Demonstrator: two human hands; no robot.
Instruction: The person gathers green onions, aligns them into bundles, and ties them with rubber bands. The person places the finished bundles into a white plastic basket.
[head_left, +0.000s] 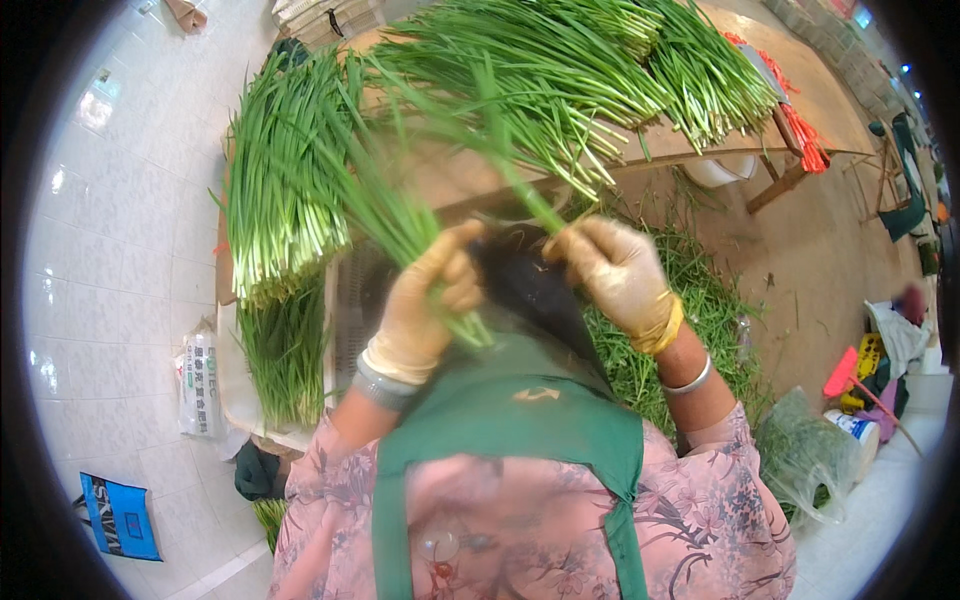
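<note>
Thin gloves cover both hands. My left hand (424, 319) grips a small bunch of garlic chives (394, 232), its pale cut ends pointing down past my palm toward the green apron (517, 420). To the right, my right hand (619, 274) pinches the lower end of a thin cluster of chive stalks (531, 196); motion blurs the leaves, so the number of stalks is unclear. Beyond my hands a large pile of chives (517, 82) lies on the wooden table (817, 67). A neater stack of chives (289, 172) rests at the table's left.
A knife (784, 124) with a wooden handle and orange-red twine (810, 142) lie at the table's right. Leafy trimmings (660, 367) cover the floor beside me. More chives (289, 367) sit low at left. A clear plastic bag (802, 450) and a white bucket (859, 435) stand right.
</note>
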